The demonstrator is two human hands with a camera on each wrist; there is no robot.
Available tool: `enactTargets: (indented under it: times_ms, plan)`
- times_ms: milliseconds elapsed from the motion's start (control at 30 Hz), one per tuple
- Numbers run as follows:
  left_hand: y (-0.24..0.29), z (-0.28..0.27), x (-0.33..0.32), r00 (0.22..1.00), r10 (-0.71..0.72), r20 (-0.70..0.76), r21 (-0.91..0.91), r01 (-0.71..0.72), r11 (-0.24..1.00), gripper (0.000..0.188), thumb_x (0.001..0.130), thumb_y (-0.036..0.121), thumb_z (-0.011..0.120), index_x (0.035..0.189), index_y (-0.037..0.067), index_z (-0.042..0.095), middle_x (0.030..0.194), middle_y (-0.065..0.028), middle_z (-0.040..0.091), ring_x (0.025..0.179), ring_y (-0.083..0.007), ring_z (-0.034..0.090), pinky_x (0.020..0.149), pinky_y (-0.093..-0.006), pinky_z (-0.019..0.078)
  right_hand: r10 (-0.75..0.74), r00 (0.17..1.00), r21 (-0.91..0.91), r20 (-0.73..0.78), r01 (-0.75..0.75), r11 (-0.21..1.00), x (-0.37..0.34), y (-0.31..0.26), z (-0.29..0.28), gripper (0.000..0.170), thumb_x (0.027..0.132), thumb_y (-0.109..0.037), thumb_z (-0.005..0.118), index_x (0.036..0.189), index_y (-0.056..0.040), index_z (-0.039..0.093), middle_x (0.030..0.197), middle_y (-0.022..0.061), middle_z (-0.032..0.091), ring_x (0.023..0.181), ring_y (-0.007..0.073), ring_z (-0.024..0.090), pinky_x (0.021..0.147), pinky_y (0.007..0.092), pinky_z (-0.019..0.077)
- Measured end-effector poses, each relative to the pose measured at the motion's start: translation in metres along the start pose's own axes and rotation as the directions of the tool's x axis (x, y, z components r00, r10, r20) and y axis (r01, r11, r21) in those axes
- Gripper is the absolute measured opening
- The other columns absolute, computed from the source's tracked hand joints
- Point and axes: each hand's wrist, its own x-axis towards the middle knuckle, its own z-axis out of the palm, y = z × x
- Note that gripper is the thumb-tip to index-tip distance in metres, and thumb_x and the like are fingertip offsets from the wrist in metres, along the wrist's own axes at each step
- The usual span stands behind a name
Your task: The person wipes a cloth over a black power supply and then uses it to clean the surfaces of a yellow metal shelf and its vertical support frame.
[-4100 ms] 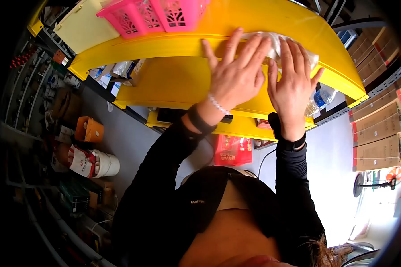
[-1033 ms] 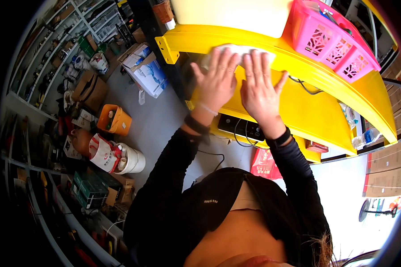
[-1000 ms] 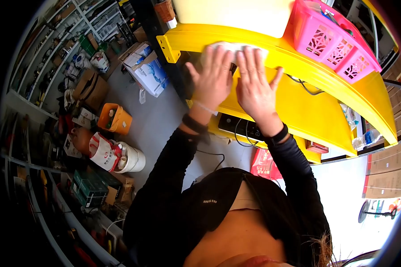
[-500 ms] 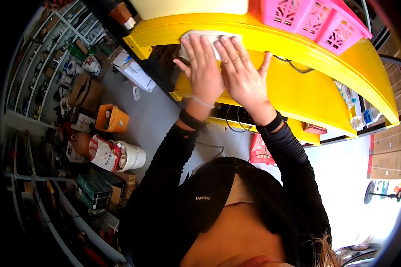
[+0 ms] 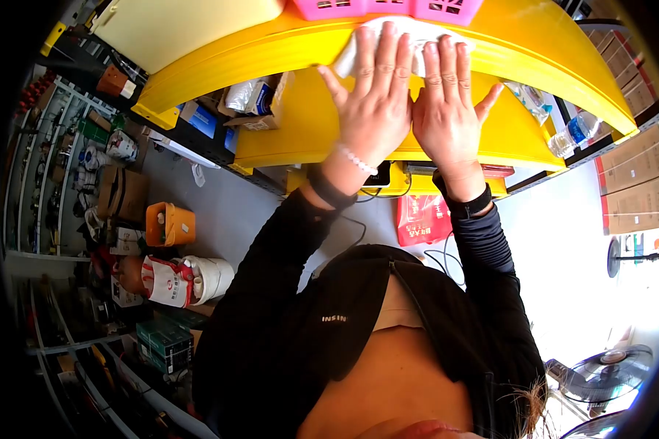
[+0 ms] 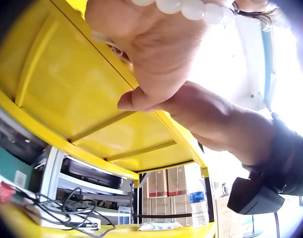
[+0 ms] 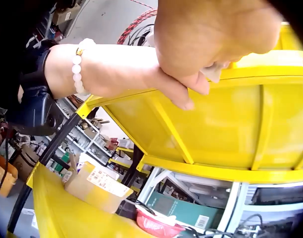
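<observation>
A white cloth [image 5: 408, 36] lies over the front edge of the yellow shelf [image 5: 271, 53]. My left hand [image 5: 373, 102] lies flat on the cloth, its fingers straight and the thumb spread to the left. Close beside it, my right hand [image 5: 450, 110] presses the cloth with straight fingers, thumb out to the right. In the left wrist view the left palm [image 6: 159, 54] is at the shelf's edge, with a bit of cloth [image 6: 116, 49] showing. The right wrist view has the right palm [image 7: 211, 39] against the same edge, cloth [image 7: 213, 72] beneath it.
A pink basket [image 5: 388, 7] and a cream box [image 5: 183, 29] stand on the shelf behind the hands. On the level below are an open carton [image 5: 260, 102] and a water bottle [image 5: 575, 134]. A red bag [image 5: 422, 219] is on the floor, an orange bin [image 5: 170, 224] to the left.
Both hands and the cloth first moved left along the shelf edge, then came back right toward the pink basket. The head view has turned, bringing the lower carton into sight.
</observation>
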Motion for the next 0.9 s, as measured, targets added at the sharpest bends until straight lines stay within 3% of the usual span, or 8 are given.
enactTargets:
  times_ms: [233, 433, 467, 533, 633, 700, 800, 900]
  plan:
    - [0.015, 0.005, 0.003, 0.999, 0.05, 0.018, 0.036, -0.05, 0.998, 0.074, 0.078, 0.022, 0.066, 0.147, 0.019, 0.04, 0.157, -0.0019, 0.029, 0.148, -0.0253, 0.02, 0.103, -0.0718, -0.0133, 0.024, 1.0, 0.017, -0.014, -0.023, 1.0, -0.017, 0.021, 0.007, 0.073, 0.086, -0.023, 0.056, 0.153, -0.0144, 0.026, 0.159, 0.0091, 0.024, 0.148, 0.0235, 0.018, 0.11, 0.061, -0.014]
    - [-0.007, -0.021, -0.002, 0.989, 0.08, 0.125, 0.071, -0.089, 0.994, 0.074, 0.077, 0.022, 0.07, 0.146, 0.024, 0.042, 0.156, 0.0037, 0.032, 0.147, -0.0202, 0.023, 0.106, -0.0687, -0.0134, 0.06, 0.994, -0.017, 0.09, -0.058, 0.998, -0.015, -0.01, 0.002, 0.088, 0.08, -0.026, 0.063, 0.153, -0.0038, 0.02, 0.16, 0.0181, 0.015, 0.149, 0.032, 0.011, 0.109, 0.0669, -0.0009]
    - [-0.012, -0.023, -0.006, 0.986, 0.09, 0.139, 0.088, -0.103, 0.991, 0.076, 0.076, 0.023, 0.07, 0.146, 0.023, 0.042, 0.156, 0.0017, 0.033, 0.147, -0.0211, 0.023, 0.106, -0.0675, -0.0144, 0.069, 0.991, 0.023, 0.118, -0.072, 0.997, -0.014, -0.017, -0.004, 0.087, 0.08, -0.026, 0.063, 0.153, -0.0044, 0.021, 0.16, 0.0166, 0.016, 0.149, 0.0308, 0.011, 0.109, 0.0677, 0.0006]
    - [-0.016, -0.032, -0.011, 0.986, -0.005, 0.169, -0.049, 0.013, 0.999, 0.067, 0.084, 0.02, 0.063, 0.147, 0.026, 0.04, 0.155, 0.0047, 0.033, 0.146, -0.0193, 0.025, 0.107, -0.0677, -0.0146, 0.05, 0.98, 0.095, 0.191, -0.069, 0.993, -0.01, -0.028, -0.016, 0.084, 0.082, -0.027, 0.063, 0.153, -0.0066, 0.022, 0.16, 0.0142, 0.018, 0.149, 0.0295, 0.012, 0.108, 0.0689, 0.0039]
    - [-0.027, -0.045, -0.016, 0.966, -0.056, 0.254, 0.021, 0.052, 0.998, 0.073, 0.081, 0.022, 0.067, 0.148, 0.024, 0.038, 0.156, 0.0011, 0.033, 0.147, -0.0232, 0.022, 0.106, -0.0676, -0.015, 0.012, 0.981, 0.121, 0.192, -0.036, 0.992, -0.01, -0.036, -0.016, 0.079, 0.083, -0.027, 0.063, 0.152, -0.0118, 0.028, 0.159, 0.0074, 0.023, 0.149, 0.0237, 0.015, 0.108, 0.0697, 0.0067]
    - [-0.034, -0.048, -0.019, 0.963, -0.079, 0.256, 0.046, 0.07, 0.996, 0.073, 0.081, 0.022, 0.067, 0.149, 0.022, 0.038, 0.156, -0.0007, 0.032, 0.147, -0.025, 0.02, 0.106, -0.0675, -0.0151, -0.016, 0.979, 0.113, 0.203, -0.007, 0.994, -0.007, -0.041, -0.015, 0.077, 0.083, -0.027, 0.063, 0.151, -0.0139, 0.032, 0.158, 0.0031, 0.026, 0.148, 0.0197, 0.019, 0.109, 0.0688, 0.0031]
    - [-0.041, -0.052, -0.021, 0.962, -0.107, 0.252, 0.098, 0.084, 0.992, 0.075, 0.082, 0.024, 0.067, 0.15, 0.018, 0.036, 0.158, -0.0054, 0.028, 0.148, -0.0291, 0.017, 0.106, -0.0674, -0.014, -0.071, 0.982, 0.217, 0.174, 0.032, 0.976, -0.006, -0.043, -0.012, 0.067, 0.085, -0.023, 0.058, 0.148, -0.0155, 0.038, 0.158, -0.0007, 0.027, 0.148, 0.0167, 0.018, 0.105, 0.0733, 0.0061]
    - [-0.043, -0.054, -0.022, 0.956, -0.121, 0.266, 0.148, 0.083, 0.985, 0.079, 0.083, 0.026, 0.067, 0.152, 0.012, 0.029, 0.159, -0.0125, 0.021, 0.148, -0.0346, 0.011, 0.106, -0.0688, -0.0094, -0.117, 0.98, 0.237, 0.163, 0.077, 0.968, -0.002, -0.036, -0.011, 0.069, 0.084, -0.019, 0.059, 0.15, -0.0225, 0.035, 0.157, -0.0086, 0.027, 0.146, 0.0124, 0.021, 0.106, 0.0722, 0.0112]
